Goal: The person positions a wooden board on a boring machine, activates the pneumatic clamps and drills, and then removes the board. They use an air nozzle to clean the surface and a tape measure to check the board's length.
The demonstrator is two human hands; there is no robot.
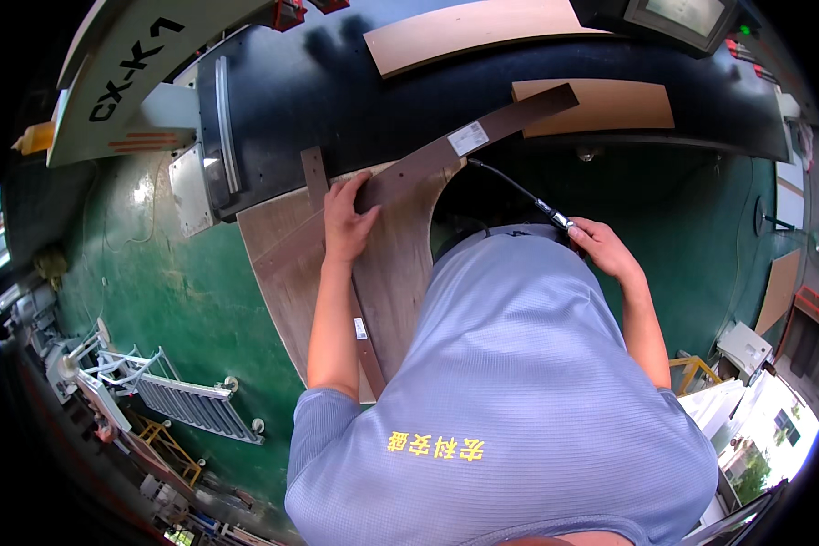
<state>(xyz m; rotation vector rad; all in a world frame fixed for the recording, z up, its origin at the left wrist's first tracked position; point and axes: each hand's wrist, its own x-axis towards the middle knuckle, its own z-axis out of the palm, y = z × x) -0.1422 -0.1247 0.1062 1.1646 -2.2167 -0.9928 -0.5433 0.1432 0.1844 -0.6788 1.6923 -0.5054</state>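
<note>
A long dark brown board strip point(409, 171) with a white label lies slantwise from the wooden panel in front of me to the black machine table. My left hand point(348, 218) grips this strip across its width, fingers at the far edge and thumb toward the near one. Under it, a second brown strip point(366, 350) runs crosswise on the wood-grain panel point(287, 300). In my right hand point(602, 246) is an air blow gun point(551, 213) with a silver body and a thin black nozzle. The nozzle's tip points at the slanted strip, close to its near edge.
Light boards point(469, 35) and a tan board point(610, 107) lie on the black machine table point(273, 100). A white machine housing point(123, 77) rises at the far left. On the green floor at left stands a wheeled roller frame point(196, 405). A screen point(682, 16) is at the far right.
</note>
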